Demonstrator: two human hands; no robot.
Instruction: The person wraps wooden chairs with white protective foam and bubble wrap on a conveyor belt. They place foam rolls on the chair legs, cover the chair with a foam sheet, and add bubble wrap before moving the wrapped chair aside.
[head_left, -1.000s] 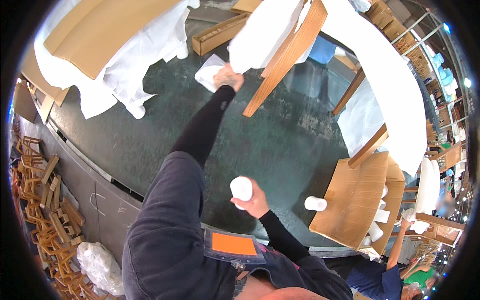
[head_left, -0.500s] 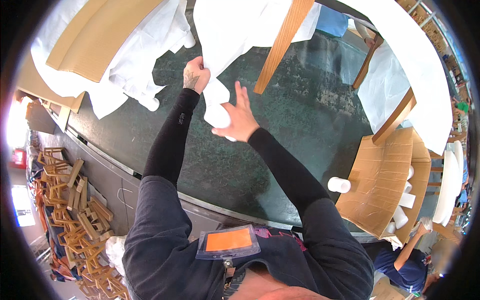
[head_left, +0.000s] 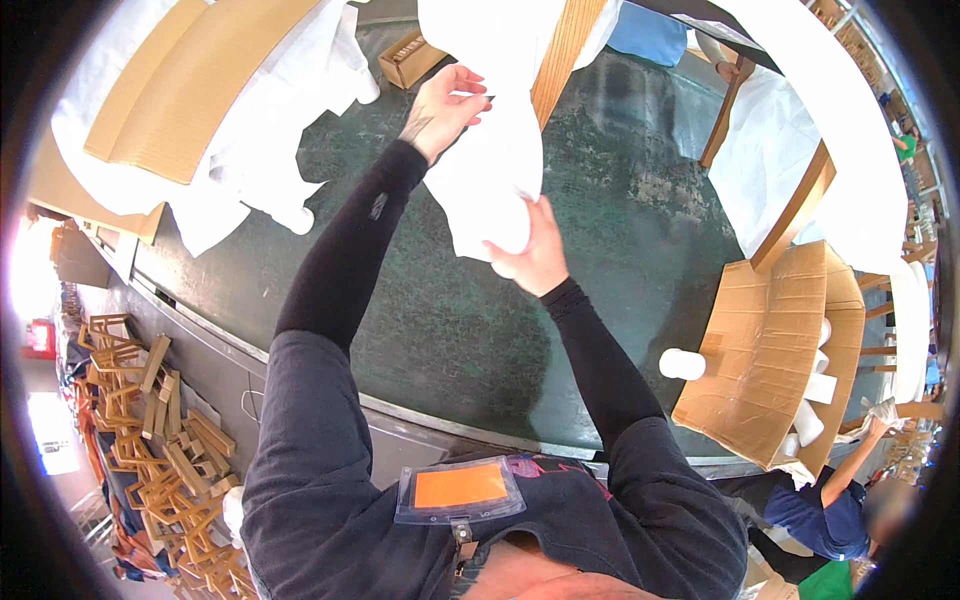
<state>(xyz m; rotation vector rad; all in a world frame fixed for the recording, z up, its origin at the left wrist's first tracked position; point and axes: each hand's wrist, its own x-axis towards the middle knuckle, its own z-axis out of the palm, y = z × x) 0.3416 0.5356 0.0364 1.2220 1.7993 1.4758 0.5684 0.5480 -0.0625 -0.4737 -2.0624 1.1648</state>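
Note:
A white wrapping sheet point(head_left: 470, 190) hangs in front of me over the dark green tabletop point(head_left: 430, 330). My right hand point(head_left: 537, 252) grips its rounded lower end, thumb on one side and fingers on the other. What lies under the white layer there is hidden. Beside the sheet's upper part, my left hand point(head_left: 446, 108) is open, its fingers stretched out with the tips close against the white material. I cannot tell whether they touch it. A bare wooden leg point(head_left: 568, 65) slants down just right of the sheet.
White-wrapped cardboard point(head_left: 200, 80) lies far left; a small carton point(head_left: 410, 58) stands behind my left hand. On the right are another wooden leg point(head_left: 800, 208), a white cylinder point(head_left: 682, 364) and a cardboard box point(head_left: 750, 350) of white pieces. Another person's hand point(head_left: 728, 70) shows at the back.
My left hand has released its grip on the sheet and moved right and up. My right hand has moved right and closed on the sheet's end. The small carton has come into view.

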